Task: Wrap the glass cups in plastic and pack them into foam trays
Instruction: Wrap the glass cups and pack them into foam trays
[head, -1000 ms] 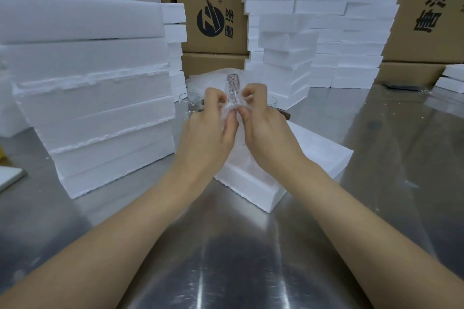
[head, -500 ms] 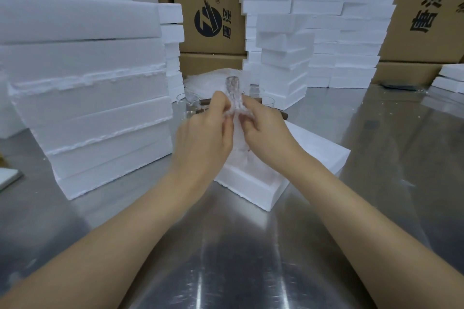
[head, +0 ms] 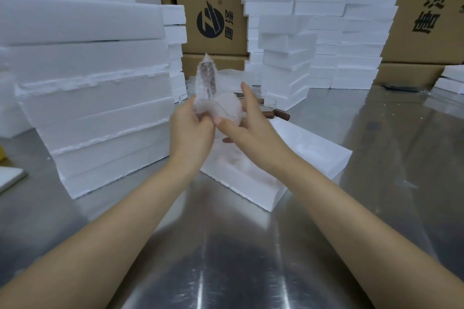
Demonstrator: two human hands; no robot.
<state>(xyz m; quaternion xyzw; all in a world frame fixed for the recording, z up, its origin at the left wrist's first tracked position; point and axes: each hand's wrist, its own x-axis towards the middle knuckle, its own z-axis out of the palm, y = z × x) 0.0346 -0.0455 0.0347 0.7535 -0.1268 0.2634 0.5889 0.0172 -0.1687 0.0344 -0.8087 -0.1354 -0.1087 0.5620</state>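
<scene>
Two hands, the left hand [head: 190, 130] and the right hand [head: 251, 130], hold one wrapped cup [head: 226, 108] between them. One open foam tray [head: 313, 148] lies on the worktop [head: 226, 258]. Behind the hands show three bare glass rims [head: 183, 98] (partly hidden, so the count is not sure) and two brown handles [head: 281, 116]. Four cardboard boxes [head: 211, 7] stand at the back. At least six foam stacks [head: 88, 83] are in view, their slabs too many to count.

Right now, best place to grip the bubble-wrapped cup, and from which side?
Grip the wrapped cup by its round body, from the right: widest, padded part, where the right hand spans it. The narrow handle end points up and would likely lever; the left hand holds the lower left.
</scene>
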